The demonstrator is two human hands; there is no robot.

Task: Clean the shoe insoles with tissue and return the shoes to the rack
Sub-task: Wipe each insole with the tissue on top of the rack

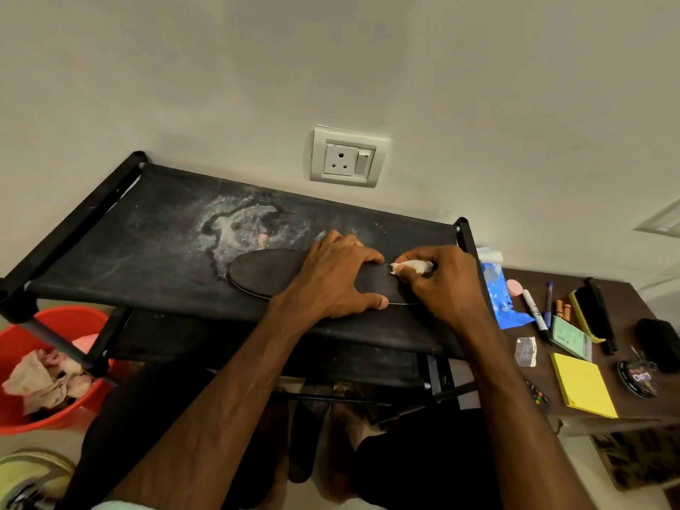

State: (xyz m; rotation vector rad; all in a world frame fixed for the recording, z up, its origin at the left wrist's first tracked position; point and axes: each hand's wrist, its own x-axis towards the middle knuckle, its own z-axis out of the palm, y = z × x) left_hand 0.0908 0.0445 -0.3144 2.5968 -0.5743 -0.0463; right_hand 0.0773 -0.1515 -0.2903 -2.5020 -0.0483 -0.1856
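The insole [265, 270] lies flat on the top fabric shelf of the rack [147, 233], toward its right end. The left hand [331, 277] presses it down mid-length, fingers spread apart. The right hand [445, 285] pinches a tissue [412, 266] wad against the insole's right end. The insole appears thin, light and flexible. It would probably slide or buckle, so pin it flat close to the wiped area.

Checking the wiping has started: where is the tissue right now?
In the head view, the tissue is pinched in the right hand, against the right end of the insole on top of the rack.
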